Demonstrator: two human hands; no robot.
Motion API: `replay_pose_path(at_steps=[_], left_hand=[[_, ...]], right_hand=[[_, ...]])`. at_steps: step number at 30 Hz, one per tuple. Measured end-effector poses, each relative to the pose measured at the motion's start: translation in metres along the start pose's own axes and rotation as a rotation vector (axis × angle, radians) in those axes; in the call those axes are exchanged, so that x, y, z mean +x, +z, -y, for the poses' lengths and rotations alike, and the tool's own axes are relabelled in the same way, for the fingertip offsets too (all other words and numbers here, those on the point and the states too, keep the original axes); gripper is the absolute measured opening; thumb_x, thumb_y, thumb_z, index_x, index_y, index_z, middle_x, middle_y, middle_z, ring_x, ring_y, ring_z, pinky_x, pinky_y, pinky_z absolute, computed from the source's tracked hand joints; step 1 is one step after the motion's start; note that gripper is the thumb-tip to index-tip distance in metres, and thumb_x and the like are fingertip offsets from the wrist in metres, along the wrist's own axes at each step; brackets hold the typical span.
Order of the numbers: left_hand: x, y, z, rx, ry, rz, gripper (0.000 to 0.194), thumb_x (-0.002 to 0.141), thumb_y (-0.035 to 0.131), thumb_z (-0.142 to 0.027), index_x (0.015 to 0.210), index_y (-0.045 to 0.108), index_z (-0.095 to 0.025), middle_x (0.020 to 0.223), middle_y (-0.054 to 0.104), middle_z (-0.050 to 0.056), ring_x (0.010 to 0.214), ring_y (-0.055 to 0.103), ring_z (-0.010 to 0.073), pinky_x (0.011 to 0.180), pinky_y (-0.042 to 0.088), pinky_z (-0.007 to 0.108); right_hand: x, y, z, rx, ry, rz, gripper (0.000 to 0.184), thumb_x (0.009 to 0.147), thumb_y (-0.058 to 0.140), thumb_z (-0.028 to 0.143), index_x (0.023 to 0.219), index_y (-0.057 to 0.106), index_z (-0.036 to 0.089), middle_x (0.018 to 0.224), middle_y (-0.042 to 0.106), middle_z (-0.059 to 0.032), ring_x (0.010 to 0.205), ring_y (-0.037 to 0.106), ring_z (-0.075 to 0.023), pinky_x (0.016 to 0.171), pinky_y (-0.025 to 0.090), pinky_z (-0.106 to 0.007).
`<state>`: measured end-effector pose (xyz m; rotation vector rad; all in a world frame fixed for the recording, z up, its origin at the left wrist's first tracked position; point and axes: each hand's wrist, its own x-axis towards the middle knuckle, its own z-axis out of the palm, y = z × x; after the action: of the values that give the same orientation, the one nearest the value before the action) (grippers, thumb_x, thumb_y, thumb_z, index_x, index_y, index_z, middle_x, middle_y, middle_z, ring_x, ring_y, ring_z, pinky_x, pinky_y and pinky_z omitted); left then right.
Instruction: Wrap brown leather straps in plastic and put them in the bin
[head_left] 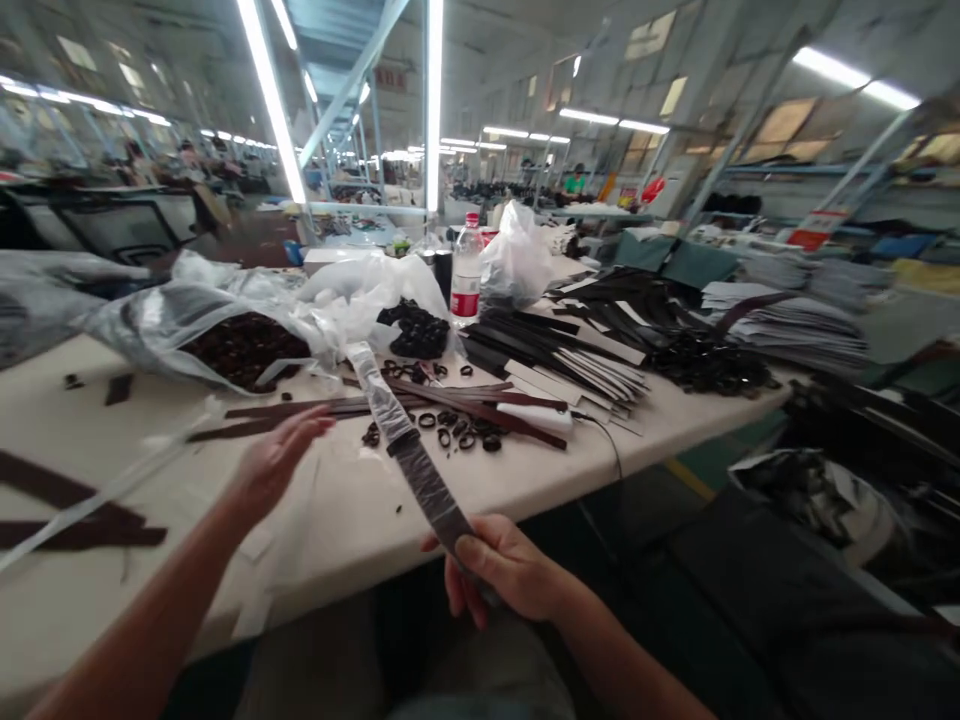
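My right hand (502,565) is closed on the lower end of a dark strap (431,485), its thumb on top. Clear plastic film covers the strap, which slants up and away over the table edge. A black loop (403,442) sits around it partway along, and the far end is pale, loose film. My left hand (281,455) hovers over the table with fingers stretched out and nothing in it. Just beyond that hand lie several brown strips (292,410). Small black loops (466,430) are scattered to the right of the wrapped strap.
A white corded device (536,418) lies by the loops. Behind are an open plastic bag of brown pieces (247,350), a red-labelled bottle (466,270) and bundled black strips (540,340). Grey sheets (787,320) are stacked at right. More brown strips (67,510) lie at left.
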<state>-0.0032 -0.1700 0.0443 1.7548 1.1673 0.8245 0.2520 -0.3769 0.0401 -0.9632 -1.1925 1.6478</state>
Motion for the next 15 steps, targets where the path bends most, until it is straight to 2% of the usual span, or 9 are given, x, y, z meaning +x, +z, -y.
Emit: replay_pose_path(at_steps=[2, 3, 4, 6, 8, 11, 15], left_hand=[[-0.03, 0.031, -0.014, -0.448, -0.17, 0.28, 0.075, 0.076, 0.053, -0.078, 0.118, 0.069, -0.017, 0.116, 0.071, 0.017, 0.102, 0.067, 0.0331, 0.08, 0.053, 0.04], [-0.044, 0.044, -0.02, -0.595, -0.224, 0.348, 0.074, 0.076, 0.055, -0.078, 0.116, 0.07, -0.017, 0.112, 0.072, 0.018, 0.094, 0.068, 0.0295, 0.072, 0.053, 0.035], [-0.055, 0.054, -0.024, -0.704, -0.257, 0.342, 0.071, 0.076, 0.058, -0.075, 0.116, 0.071, -0.018, 0.109, 0.073, 0.017, 0.087, 0.068, 0.0253, 0.067, 0.052, 0.031], [-0.074, 0.063, -0.028, -0.818, -0.288, 0.219, 0.062, 0.075, 0.068, -0.066, 0.114, 0.073, -0.017, 0.096, 0.074, 0.013, 0.07, 0.064, 0.0159, 0.059, 0.048, 0.024], [-0.087, 0.06, -0.027, -0.832, -0.301, 0.072, 0.053, 0.07, 0.078, -0.056, 0.104, 0.077, -0.015, 0.08, 0.073, 0.007, 0.057, 0.055, 0.0099, 0.052, 0.043, 0.02], [-0.104, 0.044, -0.017, -0.761, -0.322, -0.04, 0.043, 0.065, 0.084, -0.049, 0.089, 0.079, -0.013, 0.073, 0.071, 0.005, 0.052, 0.05, 0.0077, 0.049, 0.042, 0.019], [-0.128, 0.017, 0.002, -0.631, -0.29, -0.188, 0.029, 0.07, 0.083, -0.041, 0.075, 0.075, -0.014, 0.069, 0.071, 0.003, 0.057, 0.057, 0.0087, 0.055, 0.047, 0.018]], right_hand=[[0.001, 0.002, -0.003, -0.013, 0.033, 0.046, 0.059, 0.092, 0.053, 0.064, 0.117, 0.063, 0.011, 0.065, 0.063, -0.0011, 0.042, 0.053, -0.0073, 0.039, 0.04, -0.015], [0.002, 0.003, -0.005, -0.019, 0.056, 0.077, 0.058, 0.093, 0.052, 0.064, 0.116, 0.063, 0.012, 0.064, 0.063, -0.0009, 0.042, 0.053, -0.0073, 0.04, 0.04, -0.015], [0.003, 0.004, -0.008, -0.025, 0.083, 0.111, 0.058, 0.093, 0.051, 0.064, 0.115, 0.063, 0.012, 0.063, 0.063, -0.0006, 0.042, 0.053, -0.0075, 0.04, 0.041, -0.016], [0.005, 0.005, -0.014, -0.046, 0.143, 0.169, 0.057, 0.094, 0.049, 0.065, 0.11, 0.063, 0.012, 0.061, 0.062, -0.0001, 0.042, 0.053, -0.0082, 0.041, 0.042, -0.017], [0.005, 0.005, -0.018, -0.08, 0.195, 0.213, 0.056, 0.094, 0.047, 0.065, 0.101, 0.063, 0.012, 0.06, 0.061, -0.0001, 0.043, 0.053, -0.0089, 0.042, 0.042, -0.017], [0.005, -0.001, -0.02, -0.152, 0.235, 0.258, 0.055, 0.094, 0.047, 0.065, 0.083, 0.06, 0.013, 0.063, 0.061, -0.002, 0.051, 0.057, -0.0103, 0.049, 0.045, -0.019], [0.008, -0.011, -0.018, -0.268, 0.272, 0.276, 0.056, 0.093, 0.048, 0.065, 0.073, 0.057, 0.014, 0.064, 0.06, -0.0021, 0.051, 0.055, -0.0095, 0.049, 0.043, -0.019]])
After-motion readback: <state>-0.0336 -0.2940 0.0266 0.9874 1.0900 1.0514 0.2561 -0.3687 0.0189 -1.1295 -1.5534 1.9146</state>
